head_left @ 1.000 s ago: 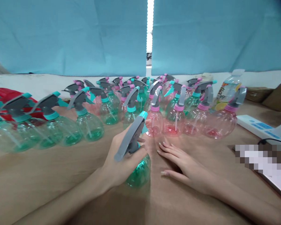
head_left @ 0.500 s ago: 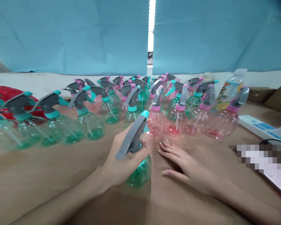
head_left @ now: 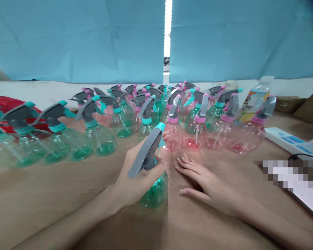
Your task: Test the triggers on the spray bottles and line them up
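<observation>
My left hand (head_left: 134, 180) is wrapped round the neck of a green spray bottle (head_left: 154, 190) with a grey trigger and teal nozzle. The bottle stands upright on the brown table (head_left: 54, 194) near the front. Just to its right, my right hand (head_left: 202, 185) lies flat on the table with its fingers stretched out, holding nothing. Its fingertips point toward a row of pink spray bottles (head_left: 198, 133).
Several green spray bottles (head_left: 96, 133) and pink ones crowd the middle and left of the table. A drink bottle (head_left: 254, 99) stands at the back right. A white power strip (head_left: 289, 140) and a paper lie at the right. A red bag (head_left: 5, 104) is far left. Blue curtains hang behind.
</observation>
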Available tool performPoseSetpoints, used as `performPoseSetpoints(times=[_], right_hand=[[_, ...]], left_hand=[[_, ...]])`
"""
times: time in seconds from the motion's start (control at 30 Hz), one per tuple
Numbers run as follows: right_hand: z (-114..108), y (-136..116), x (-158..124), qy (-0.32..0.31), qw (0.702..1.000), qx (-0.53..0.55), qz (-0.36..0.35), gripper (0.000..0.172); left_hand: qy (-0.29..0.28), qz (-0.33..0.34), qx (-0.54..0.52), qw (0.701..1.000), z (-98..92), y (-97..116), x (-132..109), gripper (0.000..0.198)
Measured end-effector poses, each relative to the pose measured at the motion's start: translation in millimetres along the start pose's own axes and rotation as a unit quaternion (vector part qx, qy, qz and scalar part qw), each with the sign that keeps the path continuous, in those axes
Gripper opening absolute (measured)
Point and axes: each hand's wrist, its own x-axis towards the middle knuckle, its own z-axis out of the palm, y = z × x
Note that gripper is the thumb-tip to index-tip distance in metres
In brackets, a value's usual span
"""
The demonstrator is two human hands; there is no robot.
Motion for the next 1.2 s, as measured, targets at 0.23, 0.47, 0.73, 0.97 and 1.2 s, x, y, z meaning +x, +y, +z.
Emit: performPoseSetpoints(times=[0.23,0.47,0.73,0.97,1.2], right_hand=[[-0.1,0.2,0.2,0.004,1.0,-0.008,0.0,0.07],[0.8,0.5,-0.4,0.012,1.0,0.005,0.0,0.068],[0.2,0.4,-0.3,0.016,1.0,0.006,-0.003,0.068],[-1.5,-1.7,0.3,-0.001,1.0,-0.008,0.002,0.071],[-1.2,-1.1,-0.2,0.008,1.0,0.009,0.003,0.068]], left_hand=[[-0.001,0.004,0.005,1.0,0.1,0.1,-1.6,0.009],[0.005,0.012,0.003,1.0,-0.2,-0.3,-0.7,0.019],[0.0,0.006,-0.016,1.0,-0.2,0.5,1.1,0.029],[0.011,0.021,-0.006,1.0,-0.1,0.5,0.3,0.03],[0.016,0.035,0.014,0.999,-0.4,2.5,2.6,0.026]])
